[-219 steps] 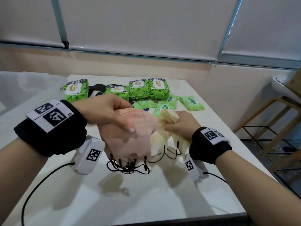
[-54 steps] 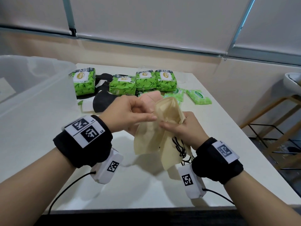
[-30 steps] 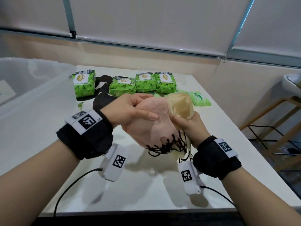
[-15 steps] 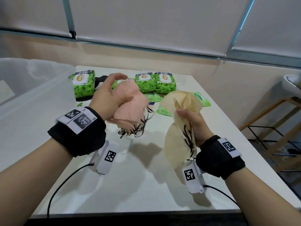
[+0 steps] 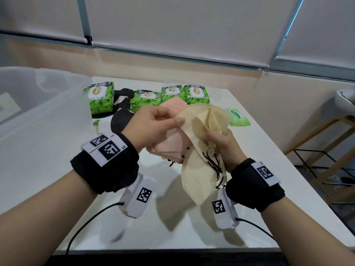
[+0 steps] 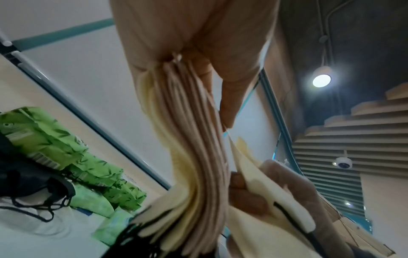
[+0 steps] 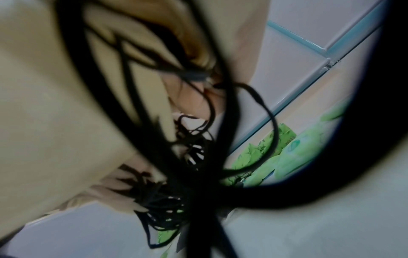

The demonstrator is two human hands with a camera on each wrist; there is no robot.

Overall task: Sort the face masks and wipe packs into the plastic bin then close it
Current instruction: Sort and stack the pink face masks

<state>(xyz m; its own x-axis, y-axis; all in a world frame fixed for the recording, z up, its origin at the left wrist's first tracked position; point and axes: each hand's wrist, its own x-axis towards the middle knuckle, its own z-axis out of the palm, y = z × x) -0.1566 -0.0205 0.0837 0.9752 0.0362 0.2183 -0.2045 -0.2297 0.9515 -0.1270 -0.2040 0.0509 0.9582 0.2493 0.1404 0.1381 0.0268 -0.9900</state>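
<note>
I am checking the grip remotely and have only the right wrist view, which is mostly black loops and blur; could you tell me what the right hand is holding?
Observer: The right hand grips cream masks above the table.
Operator: Thank you. Is the left hand busy?
Observer: The left hand holds a pink mask stack and pinches the cream masks' top edge.
Operator: Is anything in the bin?
Observer: The plastic bin sits left, lid off; its contents are unclear.

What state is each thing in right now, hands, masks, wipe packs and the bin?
Left hand: grips the pink masks, thumb on the cream masks.
Right hand: grips the cream masks.
Wipe packs: on the table, not binned.
Black masks: lying on the table.
Plastic bin: open, no lid on.
</note>
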